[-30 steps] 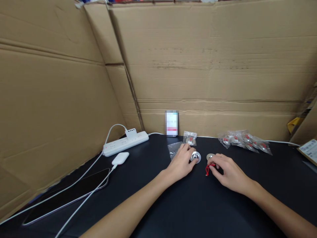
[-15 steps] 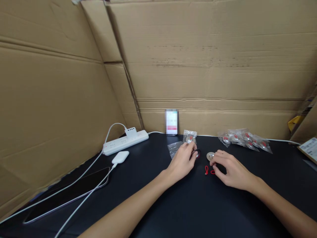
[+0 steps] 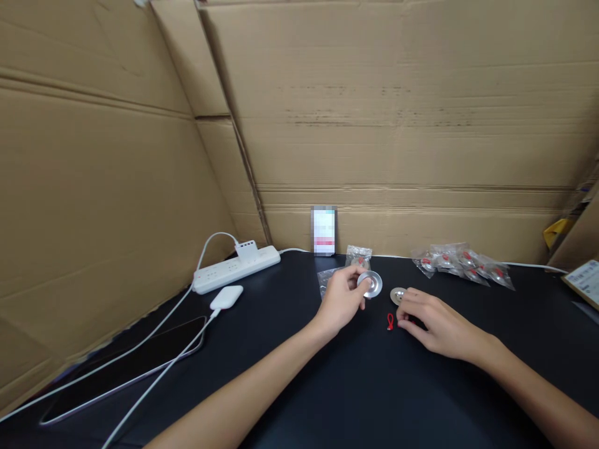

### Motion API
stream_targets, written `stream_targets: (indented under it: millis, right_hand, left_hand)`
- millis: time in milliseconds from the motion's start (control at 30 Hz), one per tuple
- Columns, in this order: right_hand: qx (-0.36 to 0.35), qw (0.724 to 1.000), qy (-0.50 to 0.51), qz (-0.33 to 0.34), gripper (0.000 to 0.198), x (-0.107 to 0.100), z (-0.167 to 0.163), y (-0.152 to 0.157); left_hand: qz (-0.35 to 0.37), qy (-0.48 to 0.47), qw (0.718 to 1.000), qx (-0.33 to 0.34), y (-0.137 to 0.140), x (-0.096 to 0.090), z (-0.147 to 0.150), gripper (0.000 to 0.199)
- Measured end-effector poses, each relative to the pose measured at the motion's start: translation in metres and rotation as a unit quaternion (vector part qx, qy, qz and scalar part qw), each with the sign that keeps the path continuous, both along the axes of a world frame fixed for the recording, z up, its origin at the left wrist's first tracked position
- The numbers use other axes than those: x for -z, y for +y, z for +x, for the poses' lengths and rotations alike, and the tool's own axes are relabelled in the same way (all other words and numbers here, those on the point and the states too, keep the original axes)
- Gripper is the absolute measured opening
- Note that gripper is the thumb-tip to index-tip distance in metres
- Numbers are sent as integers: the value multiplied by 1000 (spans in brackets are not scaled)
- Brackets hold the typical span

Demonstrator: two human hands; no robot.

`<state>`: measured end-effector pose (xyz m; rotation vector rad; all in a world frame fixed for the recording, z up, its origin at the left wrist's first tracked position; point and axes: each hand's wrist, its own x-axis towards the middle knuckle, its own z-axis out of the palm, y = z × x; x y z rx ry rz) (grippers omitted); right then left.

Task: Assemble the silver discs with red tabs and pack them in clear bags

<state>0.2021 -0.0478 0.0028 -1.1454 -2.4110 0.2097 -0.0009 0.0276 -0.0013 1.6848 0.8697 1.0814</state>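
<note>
My left hand [image 3: 344, 298] pinches a shiny silver disc [image 3: 375, 285], like a small finger cymbal, by its edge and turns its face up. A second disc [image 3: 397, 296] lies flat on the black table, partly behind the fingers of my right hand [image 3: 428, 321]. That hand is low over the table with thumb and fingers closed; a trace of red shows between them, apparently a red cord loop. Another red cord loop [image 3: 390, 322] lies just left of its fingertips. Behind my left hand are a clear bag [image 3: 359, 254] with a disc inside and a flat clear bag [image 3: 324, 282].
Several bagged discs [image 3: 463, 263] lie at the back right. A lit phone [image 3: 324, 231] leans on the cardboard wall [image 3: 402, 125]. At left are a power strip [image 3: 237, 268], a white charger [image 3: 227, 297], cables and a dark tablet-like device [image 3: 126, 368]. A labelled packet [image 3: 584, 280] is at far right.
My left hand has tilted the disc so its silver face shows. My right fingers have closed over the right-hand red loop, which was visible on the table before.
</note>
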Motion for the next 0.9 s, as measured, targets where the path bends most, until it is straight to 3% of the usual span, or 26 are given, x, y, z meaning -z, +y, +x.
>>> stream_targets:
  millis: [167, 300, 367, 667, 900]
  right_hand:
    - [40, 986, 152, -60, 14, 3, -3, 2]
    - [62, 923, 345, -159, 16, 10, -3, 9]
    - [67, 897, 398, -178, 20, 12, -4, 12]
    - [59, 869, 457, -181, 21, 16, -8, 15]
    - [67, 880, 434, -180, 24, 16, -9, 14]
  left_hand:
    - [-95, -85, 991, 40, -6, -4, 4, 15]
    - [-188, -128, 973, 45, -11, -9, 6, 9]
    - [-217, -145, 964, 53, -12, -10, 6, 9]
    - [-258, -166, 948, 87, -20, -8, 10, 14]
    - [-268, -175, 942, 104, -26, -11, 13, 12]
